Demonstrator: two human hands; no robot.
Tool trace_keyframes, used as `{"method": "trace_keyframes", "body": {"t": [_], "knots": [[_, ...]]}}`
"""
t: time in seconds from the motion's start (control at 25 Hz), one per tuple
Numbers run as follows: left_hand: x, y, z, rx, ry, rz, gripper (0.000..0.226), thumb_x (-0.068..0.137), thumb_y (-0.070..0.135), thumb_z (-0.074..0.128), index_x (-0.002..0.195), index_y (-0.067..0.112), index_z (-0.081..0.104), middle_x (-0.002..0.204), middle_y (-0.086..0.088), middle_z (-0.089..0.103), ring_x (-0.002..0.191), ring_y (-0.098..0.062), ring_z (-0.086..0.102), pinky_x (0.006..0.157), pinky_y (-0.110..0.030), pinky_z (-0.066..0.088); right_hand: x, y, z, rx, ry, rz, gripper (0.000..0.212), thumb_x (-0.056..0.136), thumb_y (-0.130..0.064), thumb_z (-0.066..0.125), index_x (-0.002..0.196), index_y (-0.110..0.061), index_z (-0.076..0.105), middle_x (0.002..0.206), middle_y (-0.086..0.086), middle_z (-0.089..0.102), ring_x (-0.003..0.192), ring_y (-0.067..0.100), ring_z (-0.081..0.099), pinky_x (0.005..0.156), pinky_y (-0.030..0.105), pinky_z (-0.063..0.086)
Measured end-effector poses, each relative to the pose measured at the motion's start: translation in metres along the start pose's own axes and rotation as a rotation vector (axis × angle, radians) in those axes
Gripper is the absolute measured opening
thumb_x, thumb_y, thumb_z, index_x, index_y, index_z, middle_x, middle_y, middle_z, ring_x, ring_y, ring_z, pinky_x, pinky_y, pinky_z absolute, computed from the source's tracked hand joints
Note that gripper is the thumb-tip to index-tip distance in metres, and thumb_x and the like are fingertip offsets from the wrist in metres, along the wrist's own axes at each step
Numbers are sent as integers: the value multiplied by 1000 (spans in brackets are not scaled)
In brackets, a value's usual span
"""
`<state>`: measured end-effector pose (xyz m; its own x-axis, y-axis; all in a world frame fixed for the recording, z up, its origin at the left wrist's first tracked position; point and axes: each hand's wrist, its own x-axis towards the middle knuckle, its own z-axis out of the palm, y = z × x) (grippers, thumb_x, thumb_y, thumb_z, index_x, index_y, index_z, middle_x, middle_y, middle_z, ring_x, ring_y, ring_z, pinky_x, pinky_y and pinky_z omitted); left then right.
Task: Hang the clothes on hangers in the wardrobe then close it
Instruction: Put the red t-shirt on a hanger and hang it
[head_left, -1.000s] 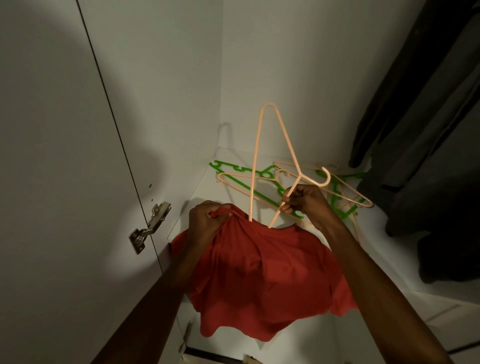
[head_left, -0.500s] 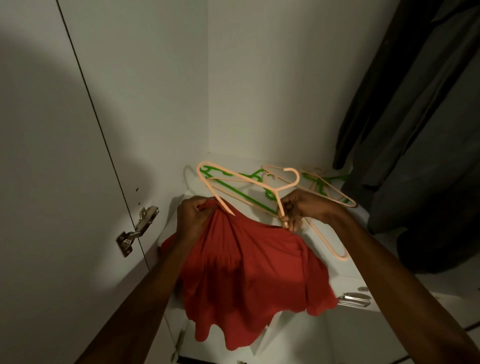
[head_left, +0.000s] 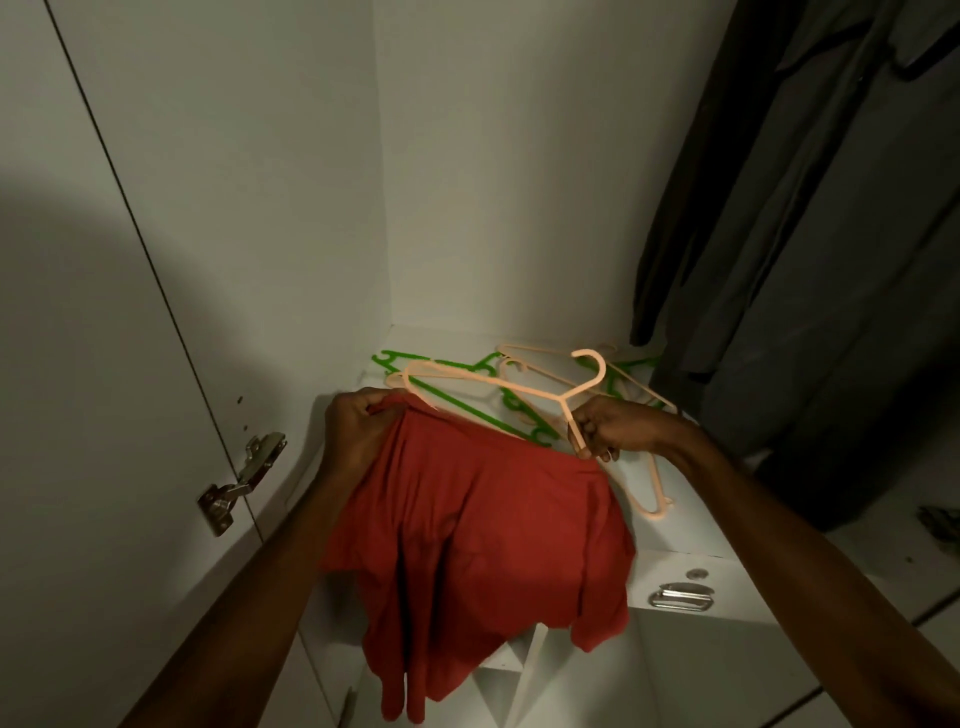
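— Head view first: where was the red garment (head_left: 483, 525) relative to each grip?

— It hung below both. The left hand (head_left: 358, 426) was curled around its bunched top edge, while the right hand (head_left: 613, 428) pinched the neck of a peach hanger (head_left: 524, 387), right at the cloth's other upper corner.

— And the hanger itself?

— One arm reached toward the left hand, above the fabric. Behind it, green hangers (head_left: 457, 410) and more peach ones lay on the wardrobe shelf (head_left: 691, 530), beside dark hanging clothes (head_left: 810, 234).
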<state>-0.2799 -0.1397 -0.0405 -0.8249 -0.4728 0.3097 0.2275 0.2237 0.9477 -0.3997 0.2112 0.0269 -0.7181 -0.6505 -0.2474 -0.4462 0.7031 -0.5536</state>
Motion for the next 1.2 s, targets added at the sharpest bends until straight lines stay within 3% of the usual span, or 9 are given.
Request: {"method": "trace_keyframes", "body": {"t": [0.16, 0.36, 0.52, 0.68, 0.88, 1.04, 1.2], "knots": [[-1, 14, -5, -35, 5, 59, 23, 89, -3, 72, 110, 6, 77, 102, -6, 78, 96, -22, 75, 91, -30, 58, -4, 1, -1, -39, -17, 7, 13, 78, 6, 59, 81, -1, 69, 66, 8, 66, 60, 22, 65, 54, 32, 54], [5, 20, -6, 6, -47, 114, 29, 90, -6, 70, 115, 9, 72, 94, 18, 76, 93, -6, 73, 92, -18, 55, -8, -5, -10, -21, -110, 20, 17, 81, 8, 57, 82, -7, 66, 74, 15, 67, 65, 31, 66, 62, 39, 58], [10, 27, -8, -47, -99, 99, 29, 90, -5, 69, 113, 12, 73, 96, 15, 77, 94, -6, 73, 91, -17, 54, -5, -9, -5, -83, -201, -14, 9, 82, 6, 63, 87, 0, 67, 81, 28, 69, 69, 37, 70, 65, 39, 62], [8, 27, -6, -133, -115, 69, 29, 91, -5, 69, 113, 12, 74, 105, 4, 78, 100, -13, 73, 94, -22, 55, -6, -14, -5, 34, -153, -72, 11, 83, 4, 67, 89, -5, 70, 73, 19, 68, 64, 33, 66, 61, 34, 59], [8, 28, 0, -137, -170, 43, 30, 92, -2, 69, 121, 2, 71, 112, -7, 76, 106, -22, 71, 97, -28, 55, 1, -22, 2, 7, -105, -130, 40, 82, 10, 54, 112, -9, 74, 76, 8, 68, 60, 22, 64, 58, 32, 57], [4, 29, -5, -64, -297, 40, 30, 94, 0, 67, 124, 0, 70, 119, -8, 74, 112, -20, 69, 102, -27, 51, 5, -17, 16, 4, -10, -174, 38, 83, 10, 54, 106, -12, 76, 63, -10, 60, 60, 14, 59, 58, 29, 51], [-2, 26, -14, 68, -406, 26, 29, 93, 0, 68, 121, 4, 73, 115, -4, 76, 110, -19, 71, 102, -27, 52, 7, -13, 25, 12, 43, -240, 39, 82, 11, 56, 101, -14, 78, 62, -13, 60, 60, 10, 55, 60, 26, 44]]}}
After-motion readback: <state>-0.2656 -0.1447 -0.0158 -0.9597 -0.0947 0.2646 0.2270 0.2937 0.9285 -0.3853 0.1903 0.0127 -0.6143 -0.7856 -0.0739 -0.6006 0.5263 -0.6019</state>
